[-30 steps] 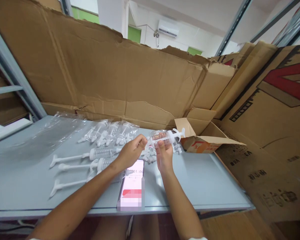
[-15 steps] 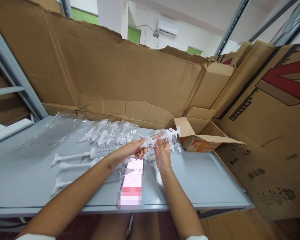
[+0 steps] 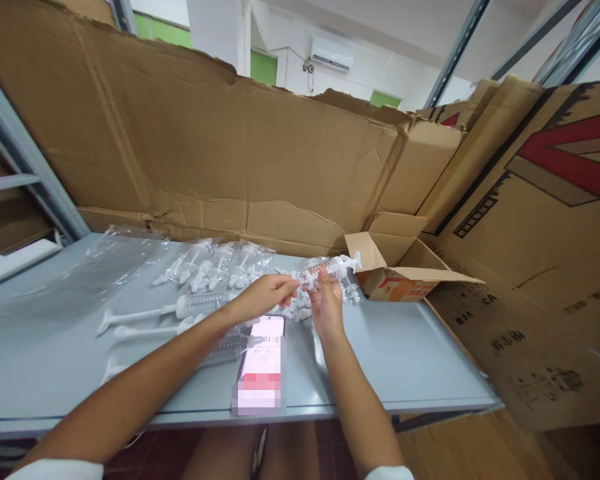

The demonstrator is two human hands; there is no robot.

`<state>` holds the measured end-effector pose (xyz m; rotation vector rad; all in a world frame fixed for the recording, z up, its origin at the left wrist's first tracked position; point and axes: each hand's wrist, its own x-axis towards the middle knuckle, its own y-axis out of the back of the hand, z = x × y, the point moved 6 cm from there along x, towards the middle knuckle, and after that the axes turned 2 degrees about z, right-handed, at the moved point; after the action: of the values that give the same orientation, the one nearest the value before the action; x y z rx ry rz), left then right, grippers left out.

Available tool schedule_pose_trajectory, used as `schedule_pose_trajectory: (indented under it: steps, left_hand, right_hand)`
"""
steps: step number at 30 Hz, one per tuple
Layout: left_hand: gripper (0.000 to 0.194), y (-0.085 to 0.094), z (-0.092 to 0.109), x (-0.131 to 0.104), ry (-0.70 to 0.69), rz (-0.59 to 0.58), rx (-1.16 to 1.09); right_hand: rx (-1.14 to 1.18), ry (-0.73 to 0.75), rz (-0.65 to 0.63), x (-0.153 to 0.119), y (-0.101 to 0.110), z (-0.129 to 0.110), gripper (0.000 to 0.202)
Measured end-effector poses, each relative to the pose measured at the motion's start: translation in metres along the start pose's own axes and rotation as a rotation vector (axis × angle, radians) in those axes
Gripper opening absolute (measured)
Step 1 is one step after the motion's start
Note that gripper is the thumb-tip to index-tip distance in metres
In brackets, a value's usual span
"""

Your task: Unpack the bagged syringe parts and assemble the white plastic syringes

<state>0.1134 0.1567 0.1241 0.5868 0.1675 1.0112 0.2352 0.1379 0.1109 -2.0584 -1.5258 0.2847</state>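
Over the middle of the table, my right hand (image 3: 329, 303) grips a clear large plastic syringe (image 3: 333, 269) by its barrel. Its white plunger handle points up to the right. My left hand (image 3: 275, 291) is closed at the syringe's tip end; whatever its fingers pinch is hidden. Under and behind the hands lies a pile of small white plastic parts (image 3: 300, 308). To the left, several syringes (image 3: 200, 305) lie with white plungers drawn out, partly covered by my left forearm. Bagged syringes with white parts (image 3: 223, 263) rest farther back.
A phone (image 3: 265, 360) showing a timer lies at the table's front edge. An open cardboard box (image 3: 405, 287) stands at the right. Clear plastic bags (image 3: 105, 260) lie back left. A tall cardboard sheet (image 3: 245, 153) walls the rear, another the right side.
The white tip piece that showed between my left fingers is now hidden, and the left fingers have curled tighter. The syringe stays in my right hand. The view has shifted slightly.
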Motion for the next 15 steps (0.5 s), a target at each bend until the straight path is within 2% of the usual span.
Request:
schedule_pose_trajectory:
  steps: [2, 3, 7, 10, 12, 15]
  left_hand:
    - [0.053, -0.007, -0.006, 0.004, 0.070, -0.131, -0.140]
    - [0.054, -0.007, -0.007, 0.005, 0.079, -0.124, -0.146]
    - [0.038, 0.007, 0.003, 0.002, -0.038, 0.177, 0.130]
    - [0.031, 0.008, 0.009, -0.002, -0.084, 0.261, 0.286]
    - [0.030, 0.006, 0.007, 0.002, -0.078, 0.224, 0.241]
    - [0.047, -0.004, -0.007, 0.013, 0.006, 0.029, -0.033]
  right_hand:
    - [0.018, 0.011, -0.002, 0.001, 0.000, 0.000, 0.029]
    - [0.027, 0.020, -0.003, 0.001, 0.001, -0.001, 0.029]
    - [0.049, 0.041, 0.015, 0.002, 0.002, 0.000, 0.031]
    - [0.039, 0.045, 0.041, 0.004, 0.005, 0.001, 0.032]
    - [0.021, 0.062, 0.059, 0.005, 0.007, 0.000, 0.032]
    - [0.003, 0.118, 0.066, 0.008, 0.010, -0.005, 0.032]
